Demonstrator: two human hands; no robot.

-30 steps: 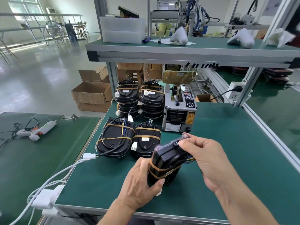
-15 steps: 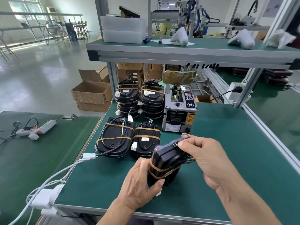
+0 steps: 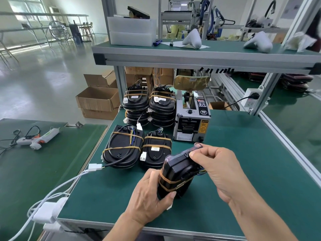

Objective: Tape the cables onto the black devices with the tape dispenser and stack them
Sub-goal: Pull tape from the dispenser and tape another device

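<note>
Both my hands are on one black device (image 3: 175, 173) held tilted just above the near part of the green bench mat (image 3: 243, 171). My left hand (image 3: 149, 195) wraps its lower end, thumb curled across the front below two tan tape bands; my right hand (image 3: 220, 169) has its fingers bent at the upper end, pinching a strip of clear tape (image 3: 194, 149) against the top corner, with coloured wires showing beside my palm. Behind it, flat on the mat and touching side by side, lie a larger taped device (image 3: 122, 148) with its cable coiled on top and a smaller taped device (image 3: 156, 152) with a white label. A white connector (image 3: 95, 166) on the larger one's cable hangs at the mat's left edge, joined to white leads running down to a white power adapter (image 3: 46, 211). Farther back stand two stacks of taped devices (image 3: 149, 106), and just right of them the grey automatic tape dispenser (image 3: 191, 122) with a brown roll on top. An aluminium-framed upper shelf (image 3: 191, 56) carries white foam blocks (image 3: 132, 33) and white wrapped parts. On a separate green bench to the left lies a white glue gun (image 3: 37, 139). Open cardboard boxes (image 3: 99, 100) sit on the glossy pale floor, with windows and chairs far behind. A wall socket (image 3: 251, 98) is fixed to the right frame post.
</note>
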